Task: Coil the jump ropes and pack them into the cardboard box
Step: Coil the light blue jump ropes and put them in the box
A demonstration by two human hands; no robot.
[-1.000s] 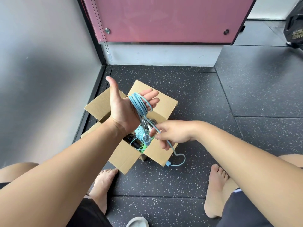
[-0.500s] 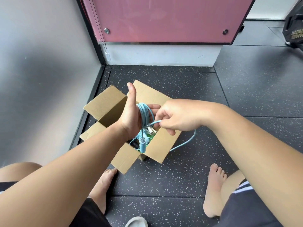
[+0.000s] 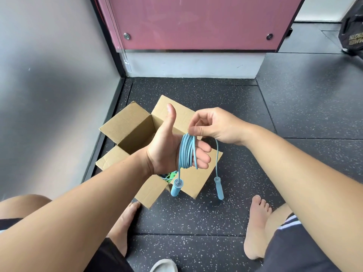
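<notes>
A light blue jump rope (image 3: 186, 152) is wound in several loops around the palm of my left hand (image 3: 169, 150), which is held thumb up above the open cardboard box (image 3: 127, 122). My right hand (image 3: 214, 124) pinches the rope at the top of the coil. Two blue handles dangle below: one (image 3: 176, 187) under the coil, the other (image 3: 219, 188) on a short free length to the right. A bit of green rope (image 3: 170, 176) shows inside the box under my wrist.
The box stands on dark speckled rubber flooring in a corner, with a grey wall on the left and a pink panel behind. My bare feet (image 3: 255, 224) flank the near side. A black bag (image 3: 351, 32) sits far right.
My right hand has carried the rope up over the coil, taking up the slack; the trailing end has lifted off the floor and its handle now hangs free.
</notes>
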